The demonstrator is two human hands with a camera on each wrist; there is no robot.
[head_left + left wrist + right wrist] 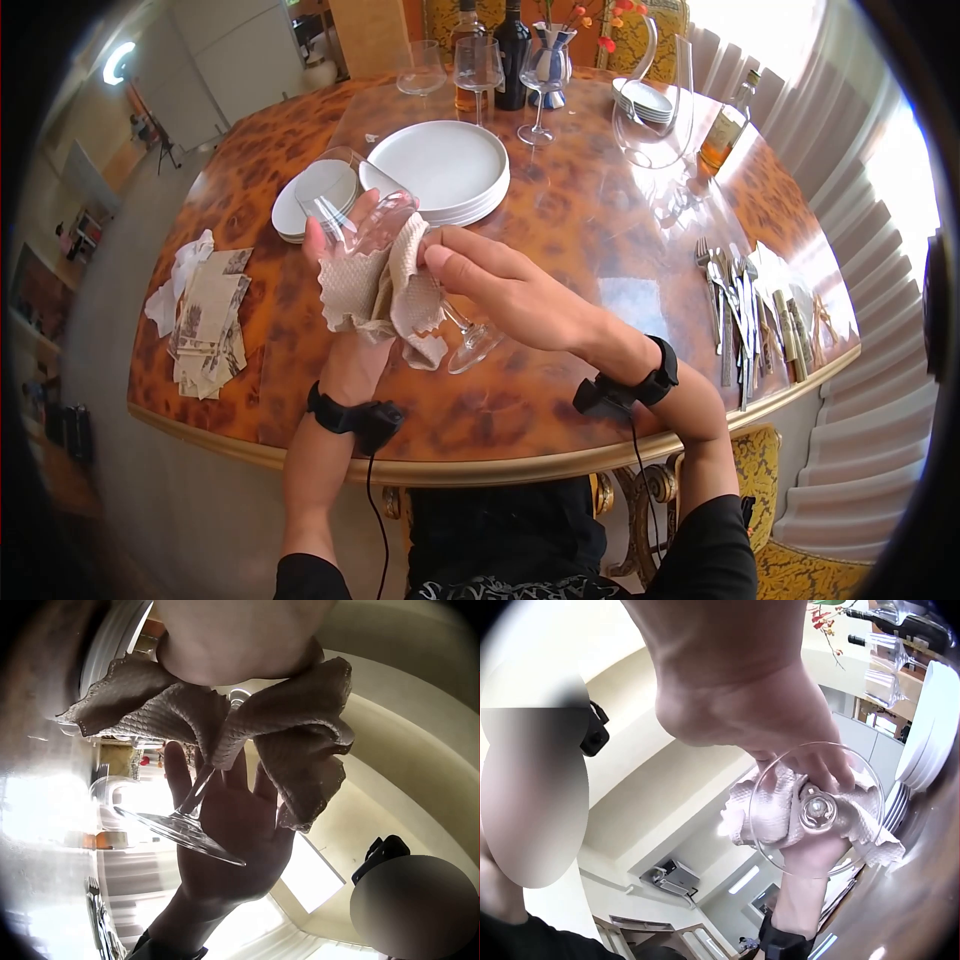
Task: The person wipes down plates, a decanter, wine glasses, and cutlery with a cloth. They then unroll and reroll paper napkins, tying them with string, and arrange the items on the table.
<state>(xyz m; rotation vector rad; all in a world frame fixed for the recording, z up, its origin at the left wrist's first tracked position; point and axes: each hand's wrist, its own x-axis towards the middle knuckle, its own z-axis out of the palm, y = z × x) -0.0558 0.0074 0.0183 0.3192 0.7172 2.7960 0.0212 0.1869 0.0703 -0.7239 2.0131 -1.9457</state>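
Note:
A clear wine glass (pixel 385 222) lies tilted over the table, its bowl toward the upper left. Cupped beneath the bowl, my left hand (pixel 240 645) holds it with a beige, waffle-textured cloth (pixel 385 285) bunched around the glass. From the right, my right hand (pixel 505 290) pinches the cloth at the side of the bowl with thumb and fingers. Below the cloth the stem sticks out toward me, ending in the round foot (pixel 184 834). In the right wrist view the foot overlaps the right fingertips. The cloth hides part of the left palm.
Stacked white plates (pixel 440 165) and smaller plates (pixel 287 210) stand just beyond the hands. Wine glasses (pixel 478 65), bottles and a decanter (pixel 655 110) are farther back. Patterned napkins (pixel 212 325) lie at left, cutlery (pixel 735 310) at right.

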